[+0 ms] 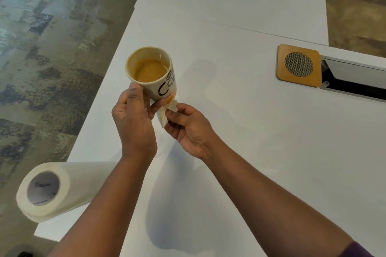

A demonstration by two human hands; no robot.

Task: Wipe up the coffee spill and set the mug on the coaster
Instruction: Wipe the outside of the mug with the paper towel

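Note:
My left hand [133, 119] holds a cream mug [152, 71] with black lettering up above the white table [240, 131]. The mug tilts a little and has light brown coffee inside. My right hand [188, 125] pinches a crumpled, coffee-stained piece of paper towel [167, 111] against the mug's lower side and base. A square wooden coaster [298, 65] with a round mesh centre lies flat on the table at the far right, well apart from both hands.
A roll of paper towel [50, 190] lies on its side at the table's near left corner, overhanging the edge. A cable slot [355, 81] with a metal flap is set into the table right of the coaster. The table's left edge drops to patterned floor.

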